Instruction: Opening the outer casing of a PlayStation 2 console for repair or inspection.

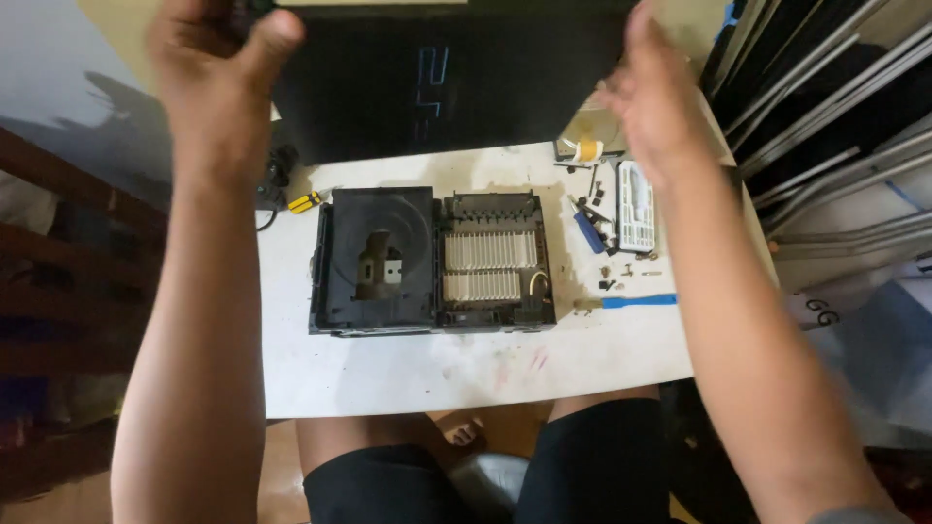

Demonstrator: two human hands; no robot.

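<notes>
Black console cover [437,82] raised between left hand [218,73], right hand [650,102], both gripping edges.

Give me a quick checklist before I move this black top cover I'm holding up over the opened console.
1. Left hand grips the black cover: ok, thumb wrapped over its corner.
2. Right hand grip: cannot tell, fingers look spread against the edge.
3. Cover free of the opened console: ok, lifted apart above it.
4. Loose screws out of the way: ok, right of the console.
5. Blue pry tool and yellow screwdriver off the console: ok.
6. Cables still attached to the cover: cannot tell.
</notes>
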